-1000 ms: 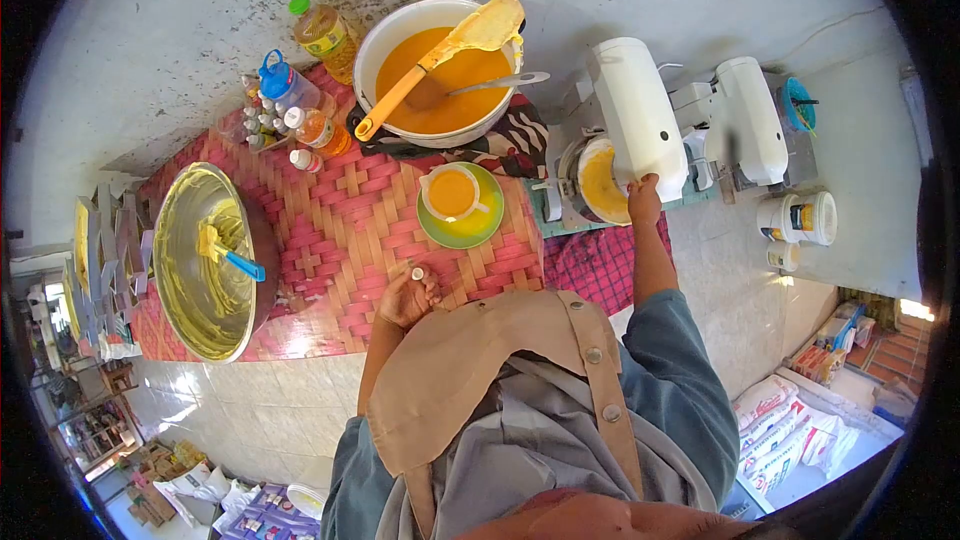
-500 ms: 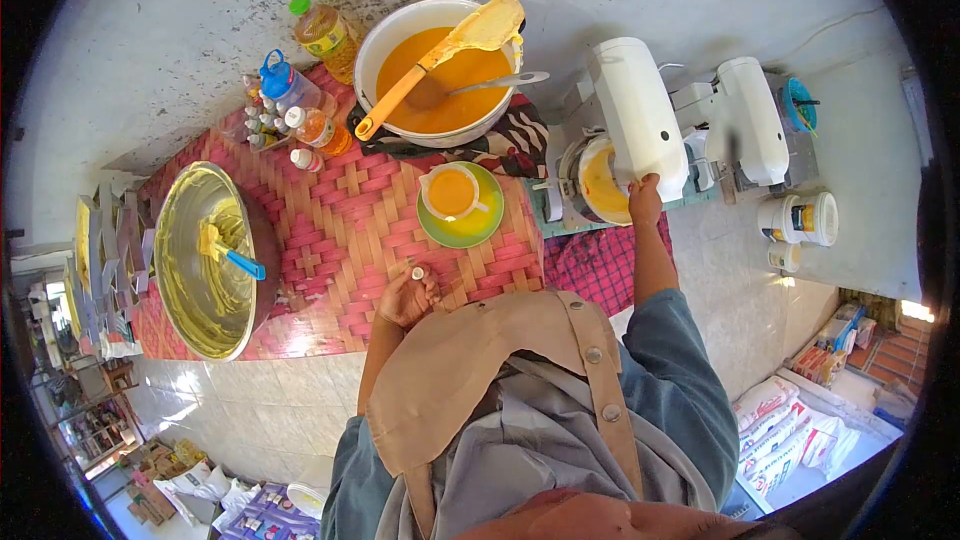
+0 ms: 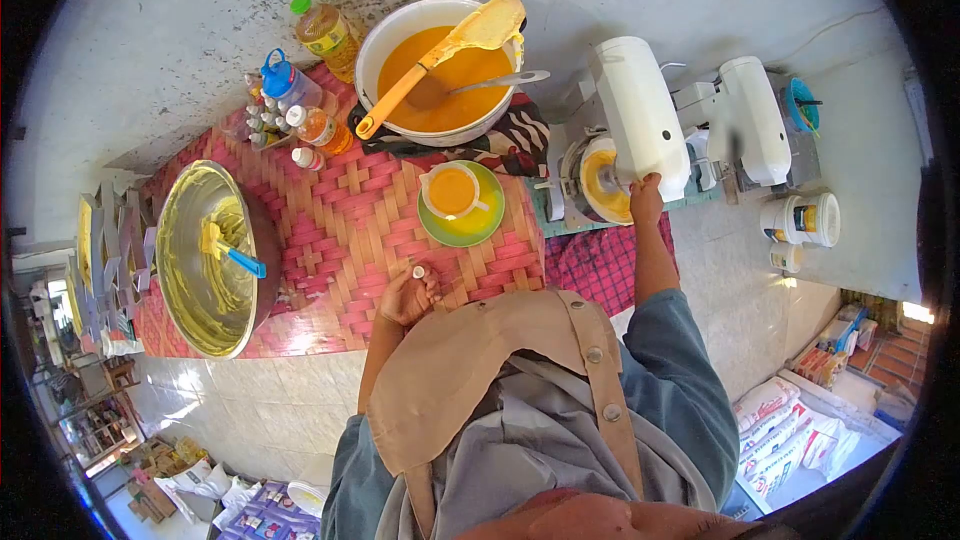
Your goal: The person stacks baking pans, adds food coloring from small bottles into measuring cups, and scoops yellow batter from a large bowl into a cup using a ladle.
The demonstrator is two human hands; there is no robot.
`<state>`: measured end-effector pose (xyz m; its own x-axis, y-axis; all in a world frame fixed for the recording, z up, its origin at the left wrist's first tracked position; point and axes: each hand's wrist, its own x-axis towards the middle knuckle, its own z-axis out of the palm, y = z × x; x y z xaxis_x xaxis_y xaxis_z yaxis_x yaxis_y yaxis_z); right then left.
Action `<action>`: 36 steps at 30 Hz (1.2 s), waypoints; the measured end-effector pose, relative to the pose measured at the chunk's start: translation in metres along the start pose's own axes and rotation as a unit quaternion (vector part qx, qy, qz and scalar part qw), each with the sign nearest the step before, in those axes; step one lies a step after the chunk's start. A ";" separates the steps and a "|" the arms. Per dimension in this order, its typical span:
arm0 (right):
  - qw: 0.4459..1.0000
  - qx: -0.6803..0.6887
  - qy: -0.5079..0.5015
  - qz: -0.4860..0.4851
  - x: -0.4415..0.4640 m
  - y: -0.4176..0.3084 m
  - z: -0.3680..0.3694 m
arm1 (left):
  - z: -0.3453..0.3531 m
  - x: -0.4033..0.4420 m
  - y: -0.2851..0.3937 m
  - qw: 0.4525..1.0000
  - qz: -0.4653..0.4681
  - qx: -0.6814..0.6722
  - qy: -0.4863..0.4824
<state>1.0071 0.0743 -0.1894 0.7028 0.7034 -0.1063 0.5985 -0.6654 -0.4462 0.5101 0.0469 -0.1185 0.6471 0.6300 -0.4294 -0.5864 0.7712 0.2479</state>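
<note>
My left hand (image 3: 408,298) is closed around a small white cap (image 3: 418,272) at the front edge of the red woven mat (image 3: 340,240). My right hand (image 3: 646,196) touches the lower end of the white mixer head (image 3: 640,110), its fingers bent against it. Beside that hand, the mixer bowl (image 3: 598,180) holds yellow batter. A white cup (image 3: 452,191) of orange liquid stands on a green plate (image 3: 468,237). Behind it is a large white pot (image 3: 366,70) of orange liquid, with a spatula (image 3: 420,75) and a ladle (image 3: 515,80) across it.
A large steel bowl (image 3: 265,280) with yellow cream and a blue-handled spatula (image 3: 245,262) stands at the left. Several bottles, one an oil bottle (image 3: 328,38), are near the wall. A second mixer (image 3: 755,120) and white tubs (image 3: 815,220) are at the right.
The yellow batter in the mixer bowl looks different from frame to frame. Both hands have stayed in place.
</note>
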 end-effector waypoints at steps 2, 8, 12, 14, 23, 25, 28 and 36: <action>1.000 0.000 0.003 0.001 -0.001 -0.001 -0.001 | 0.000 0.000 0.000 1.000 -0.001 -0.003 -0.003; 1.000 0.001 -0.014 0.011 -0.003 -0.006 -0.007 | 0.003 0.000 0.001 1.000 0.002 -0.002 -0.029; 1.000 0.008 0.000 -0.008 -0.001 0.000 -0.002 | 0.003 0.000 0.000 1.000 0.007 -0.002 -0.011; 1.000 0.010 0.005 -0.019 0.000 0.003 0.000 | 0.003 0.000 0.000 1.000 0.005 -0.008 -0.005; 1.000 -0.001 -0.001 -0.002 -0.001 -0.001 -0.003 | 0.004 0.000 0.001 1.000 -0.006 -0.008 -0.004; 1.000 0.009 0.005 -0.012 -0.002 -0.001 -0.003 | 0.007 0.000 0.001 1.000 -0.001 0.006 -0.011; 1.000 0.006 -0.002 -0.013 -0.003 -0.002 -0.006 | 0.006 0.000 0.001 1.000 -0.007 -0.009 0.013; 1.000 0.008 -0.003 -0.001 -0.003 -0.004 -0.005 | -0.001 0.000 0.000 1.000 -0.004 -0.006 -0.011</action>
<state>1.0045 0.0732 -0.1826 0.6995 0.7061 -0.1102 0.5935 -0.6599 -0.4607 0.5097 0.0472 -0.1199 0.6621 0.6263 -0.4116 -0.5870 0.7748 0.2347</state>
